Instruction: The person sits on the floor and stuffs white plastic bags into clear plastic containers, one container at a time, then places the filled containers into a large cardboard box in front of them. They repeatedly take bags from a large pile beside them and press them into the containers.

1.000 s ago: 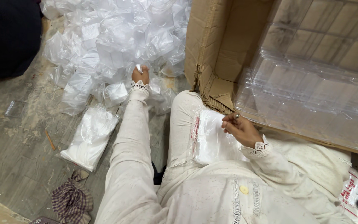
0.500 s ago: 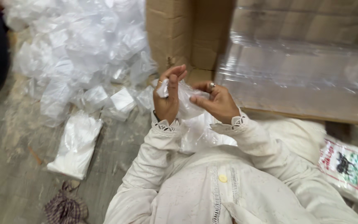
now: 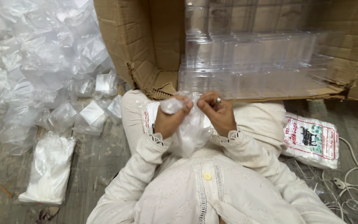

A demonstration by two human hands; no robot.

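Currently both pinched on clear plastic bag: left hand, right hand gripping mouth, likely parting it.

Both arms bent, forearms raised over the lap. Left hand and right hand close together, fingers curled and pinched shut, thumbs pointing toward each other.

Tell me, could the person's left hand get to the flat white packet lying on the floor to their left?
Probably yes, but not right away. The left hand is busy pinching a small clear plastic bag together with the right hand. The white packet lies on open floor beside the left knee, nothing between.
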